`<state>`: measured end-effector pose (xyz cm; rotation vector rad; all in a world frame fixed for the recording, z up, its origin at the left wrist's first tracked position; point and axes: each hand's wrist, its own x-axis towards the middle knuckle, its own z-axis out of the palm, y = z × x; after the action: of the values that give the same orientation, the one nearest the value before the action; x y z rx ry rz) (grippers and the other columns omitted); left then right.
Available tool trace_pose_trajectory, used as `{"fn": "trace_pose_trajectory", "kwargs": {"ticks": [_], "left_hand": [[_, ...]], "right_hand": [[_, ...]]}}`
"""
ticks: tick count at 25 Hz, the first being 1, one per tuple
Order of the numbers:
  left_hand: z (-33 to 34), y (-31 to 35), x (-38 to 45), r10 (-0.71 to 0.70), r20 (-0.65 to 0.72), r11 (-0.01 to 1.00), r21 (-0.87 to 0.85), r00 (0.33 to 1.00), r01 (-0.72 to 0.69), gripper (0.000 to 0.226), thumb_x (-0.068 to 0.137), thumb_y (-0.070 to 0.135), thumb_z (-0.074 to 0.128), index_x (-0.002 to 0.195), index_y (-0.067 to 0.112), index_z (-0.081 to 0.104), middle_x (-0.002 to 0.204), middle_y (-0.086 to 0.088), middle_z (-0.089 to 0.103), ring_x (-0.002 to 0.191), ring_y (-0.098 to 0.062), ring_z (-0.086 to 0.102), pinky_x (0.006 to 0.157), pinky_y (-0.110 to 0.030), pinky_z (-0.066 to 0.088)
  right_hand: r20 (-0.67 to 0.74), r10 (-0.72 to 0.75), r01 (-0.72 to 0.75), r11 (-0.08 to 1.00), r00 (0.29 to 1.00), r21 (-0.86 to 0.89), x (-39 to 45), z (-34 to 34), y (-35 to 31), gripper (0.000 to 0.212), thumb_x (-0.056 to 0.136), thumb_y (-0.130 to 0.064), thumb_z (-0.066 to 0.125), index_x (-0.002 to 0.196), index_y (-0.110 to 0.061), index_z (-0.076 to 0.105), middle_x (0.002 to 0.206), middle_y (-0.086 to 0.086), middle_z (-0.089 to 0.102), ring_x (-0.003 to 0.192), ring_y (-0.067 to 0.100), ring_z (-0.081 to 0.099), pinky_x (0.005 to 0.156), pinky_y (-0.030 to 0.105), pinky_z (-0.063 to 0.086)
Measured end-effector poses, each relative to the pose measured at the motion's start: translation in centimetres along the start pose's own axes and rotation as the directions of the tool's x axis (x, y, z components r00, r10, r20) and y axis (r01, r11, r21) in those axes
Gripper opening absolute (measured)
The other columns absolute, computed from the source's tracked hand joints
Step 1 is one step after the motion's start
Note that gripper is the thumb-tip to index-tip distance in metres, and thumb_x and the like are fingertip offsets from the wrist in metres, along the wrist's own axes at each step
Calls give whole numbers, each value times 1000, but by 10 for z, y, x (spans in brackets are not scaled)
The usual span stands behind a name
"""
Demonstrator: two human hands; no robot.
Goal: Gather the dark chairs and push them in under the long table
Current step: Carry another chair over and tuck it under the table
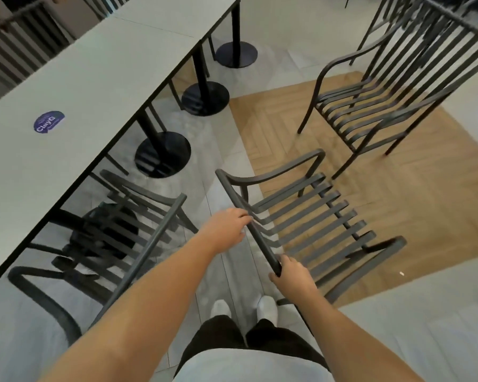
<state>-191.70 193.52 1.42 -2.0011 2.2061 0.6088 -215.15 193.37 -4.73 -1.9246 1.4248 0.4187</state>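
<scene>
Both hands on 2nd chair's top rail; approx. 1 of 3 chairs docked.
Left hand [226, 230] and right hand [290, 274] grip middle chair [301, 216]; near chair [108, 238] sits under surface [66, 86]; far chair [384, 100] pending.

Single head-worn wide-angle view, looking steeply down and forward, close over hands [260, 252], table [66, 86] left
</scene>
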Motion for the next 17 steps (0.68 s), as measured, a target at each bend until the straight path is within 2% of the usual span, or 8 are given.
{"fn": "trace_pose_trajectory", "kwargs": {"ticks": [2, 5, 11, 14, 17], "left_hand": [[-4, -4, 22, 62, 40, 995, 82, 997, -65, 55, 103, 29, 55, 155, 20, 40, 159, -2, 40, 146, -24, 35, 118, -40, 35], [-5, -15, 54, 161, 140, 970, 159, 977, -183, 55, 101, 28, 58, 154, 21, 42, 157, -3, 43, 145, -24, 35, 119, -40, 32], [11, -41, 98, 255, 298, 911, 244, 920, -331, 47, 100, 31, 61, 146, 28, 53, 142, 1, 57, 134, -24, 48, 115, -43, 38], [17, -50, 108, 280, 320, 869, 316, 905, -381, 36, 102, 34, 57, 138, 33, 59, 133, 3, 63, 127, -23, 53, 110, -42, 38], [23, -51, 108, 283, 296, 850, 364, 912, -382, 28, 103, 32, 55, 131, 33, 61, 123, 3, 65, 121, -23, 57, 106, -41, 39]], "right_hand": [[30, 78, -80, 996, 996, 45, 2, 6, 6, 32, 95, -39, 62, 121, -21, 56, 110, 1, 65, 98, 23, 64, 86, 38, 56], [57, 184, -189, 974, 981, 124, 5, 17, 6, 25, 93, -35, 61, 112, -18, 60, 103, 4, 67, 97, 25, 65, 85, 39, 57], [5, 324, -319, 928, 946, 192, 8, 30, -2, 21, 95, -18, 55, 114, -19, 64, 99, 5, 68, 97, 29, 66, 83, 38, 55], [-22, 361, -351, 919, 932, 180, 7, 32, -5, 23, 96, -16, 54, 116, -23, 64, 91, 1, 64, 88, 25, 64, 78, 36, 55], [-20, 364, -357, 922, 931, 147, 8, 32, -7, 30, 96, -16, 53, 122, -25, 65, 93, 1, 67, 88, 24, 65, 83, 39, 58]]}}
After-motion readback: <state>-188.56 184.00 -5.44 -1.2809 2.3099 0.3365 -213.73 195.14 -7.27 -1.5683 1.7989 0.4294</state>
